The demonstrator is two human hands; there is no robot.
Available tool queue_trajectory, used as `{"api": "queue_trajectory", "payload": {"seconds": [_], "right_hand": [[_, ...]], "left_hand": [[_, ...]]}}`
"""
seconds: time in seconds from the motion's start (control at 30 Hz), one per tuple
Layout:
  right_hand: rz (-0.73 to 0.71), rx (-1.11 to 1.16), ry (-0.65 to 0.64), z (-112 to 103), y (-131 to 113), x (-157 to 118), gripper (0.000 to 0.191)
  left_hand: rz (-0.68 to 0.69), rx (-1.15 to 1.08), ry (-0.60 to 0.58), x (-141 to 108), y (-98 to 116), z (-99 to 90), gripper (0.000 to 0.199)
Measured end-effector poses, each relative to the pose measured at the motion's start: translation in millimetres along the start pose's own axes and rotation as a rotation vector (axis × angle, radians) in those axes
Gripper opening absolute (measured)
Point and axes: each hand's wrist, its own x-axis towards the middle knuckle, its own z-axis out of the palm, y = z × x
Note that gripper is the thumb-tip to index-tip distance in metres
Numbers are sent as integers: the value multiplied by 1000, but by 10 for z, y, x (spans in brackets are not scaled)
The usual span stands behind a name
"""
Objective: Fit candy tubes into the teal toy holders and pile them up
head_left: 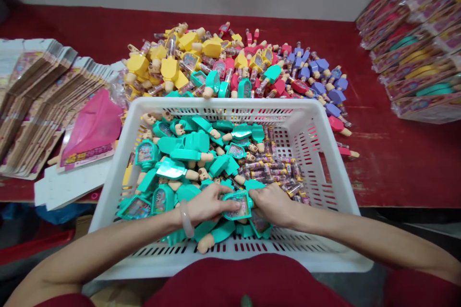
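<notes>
A teal plastic toy with a clear printed window (pixel 236 205) is held between both hands, just above the heap inside the white perforated plastic basket (pixel 201 105) and toward its near wall. Left of the basket lie tall rows of flat printed cardboard backing cards (pixel 36 100), with a glossy pink-printed card (pixel 91 127) and loose white card sheets (pixel 68 189) beside them. The left hand (pixel 207 205), with a pale translucent bangle (pixel 186 218) at its wrist, is closed around the toy's left end, while the right hand (pixel 272 204) grips its right end (both are on the same piece). Inside the basket, teal toys with beige doll-like ends (pixel 196 143) fill the left and middle, and small clear plastic tubes with coloured contents (pixel 275 172) gather toward the right. Beyond the basket spreads a loose pile of yellow, red and purple plastic toys (pixel 230 62) on a red tabletop (pixel 389 163). Right of the basket, toys packaged on printed cards (pixel 414 57) sit stacked in overlapping rows.
</notes>
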Motion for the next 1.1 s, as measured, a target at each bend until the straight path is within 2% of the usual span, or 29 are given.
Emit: {"api": "queue_trajectory", "payload": {"seconds": [0.07, 0.13, 0.2, 0.23, 0.27, 0.3, 0.37, 0.4, 0.43, 0.47, 0.5, 0.57, 0.63, 0.7, 0.73, 0.8, 0.83, 0.87, 0.9, 0.93, 1.0, 1.03, 1.07, 1.1], "right_hand": [[8, 272, -101, -10, 29, 15, 6], [-10, 664, -348, 10, 80, 47, 13], [-40, 955, -655, 32, 142, 94, 24], [-50, 998, -727, 32, 171, 119, 27], [-64, 965, -710, 22, 194, 142, 27], [-73, 867, -595, 3, 210, 160, 25], [-42, 531, -196, -44, 213, 176, 16], [-13, 340, -19, -60, 201, 173, 15], [16, 178, 94, -66, 181, 166, 17], [38, 76, 134, -60, 157, 155, 18], [40, 52, 113, -44, 132, 145, 17], [-30, 213, -17, -11, 98, 139, 18], [-104, 453, -117, -36, 120, 155, 26], [-119, 551, -58, -170, 236, 178, 33], [-90, 521, 42, -275, 334, 183, 38], [-28, 380, 400, -511, 594, 177, 52], [75, 289, 538, -614, 739, 169, 47], [236, 199, 616, -690, 880, 163, 43], [382, 106, 578, -729, 1006, 163, 42], [477, 23, 449, -729, 1105, 173, 42], [552, -65, 182, -624, 1198, 232, 37], [546, -77, 90, -535, 1188, 279, 33], [529, -78, 36, -435, 1145, 332, 29], [511, -81, 2, -334, 1077, 386, 26]], "left_hand": [[299, 351, 58, -21, -14, -38, 40], [623, 710, 79, -34, -30, -89, 36], [814, 955, 82, -28, -49, -142, 32], [845, 1015, 103, -18, -57, -169, 32], [834, 1030, 136, -5, -60, -197, 31], [777, 999, 167, 10, -57, -227, 31], [565, 826, 178, 36, -36, -288, 35], [448, 715, 141, 43, -20, -313, 40], [355, 619, 93, 47, -7, -329, 45], [307, 565, 43, 46, 2, -333, 48], [314, 569, 9, 44, 3, -325, 47], [447, 729, 40, 40, -13, -290, 38], [618, 983, 137, 44, -20, -293, 37], [704, 1176, 246, 57, 42, -408, 39], [684, 1228, 327, 63, 114, -515, 39], [527, 1242, 569, 76, 334, -797, 37], [426, 1221, 705, 87, 471, -940, 39], [342, 1196, 835, 108, 613, -1062, 43], [303, 1191, 912, 146, 749, -1146, 49], [299, 1196, 973, 207, 868, -1181, 54], [353, 1211, 1020, 409, 1034, -1100, 57], [387, 1226, 976, 550, 1076, -998, 54], [409, 1240, 881, 710, 1094, -874, 49], [403, 1258, 723, 882, 1094, -742, 43]]}}
